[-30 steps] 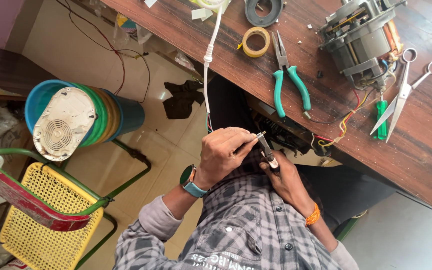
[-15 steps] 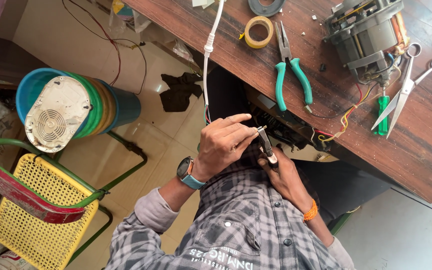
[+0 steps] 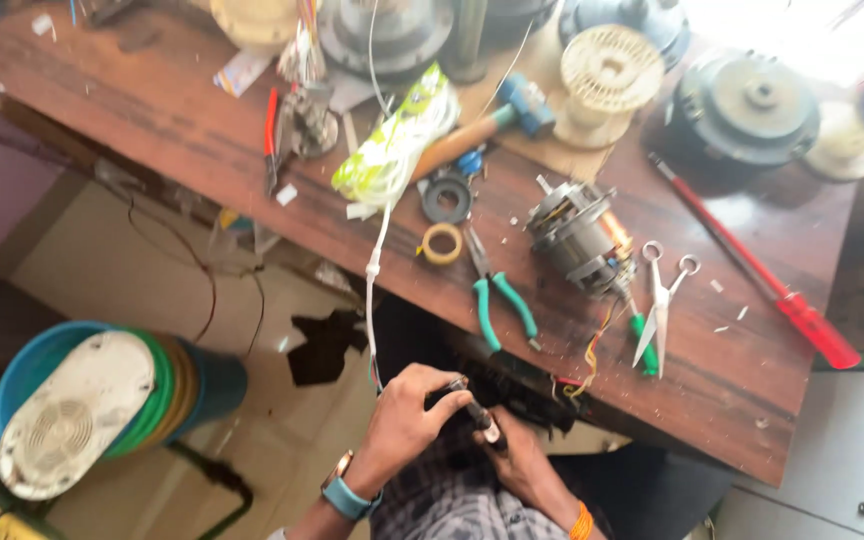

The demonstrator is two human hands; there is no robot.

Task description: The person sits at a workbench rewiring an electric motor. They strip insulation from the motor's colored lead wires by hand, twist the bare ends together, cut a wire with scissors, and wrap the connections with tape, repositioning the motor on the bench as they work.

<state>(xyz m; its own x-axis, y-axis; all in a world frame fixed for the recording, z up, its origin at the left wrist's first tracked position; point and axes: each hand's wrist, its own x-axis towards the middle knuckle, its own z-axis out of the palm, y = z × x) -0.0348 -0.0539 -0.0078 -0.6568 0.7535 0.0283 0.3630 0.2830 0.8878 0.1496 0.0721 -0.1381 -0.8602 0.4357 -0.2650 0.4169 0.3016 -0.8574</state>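
Gripping one small black tool (image 3: 474, 410), both hands (image 3: 452, 435) close around it below one workbench (image 3: 202, 150).

Green-handled pliers (image 3: 500, 300), red screwdriver (image 3: 762, 270), yellow tape roll (image 3: 442, 243)

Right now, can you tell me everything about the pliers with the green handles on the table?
The pliers lie flat on the brown wooden table, near its front edge. They have two curved teal-green handles, which look rubbery, and a narrow grey metal nose. The nose points away from the person, toward a yellow tape roll just beside its tip. The handles are spread a little and point toward the table's edge. No hand touches them; both hands are busy lower down, below the table edge.
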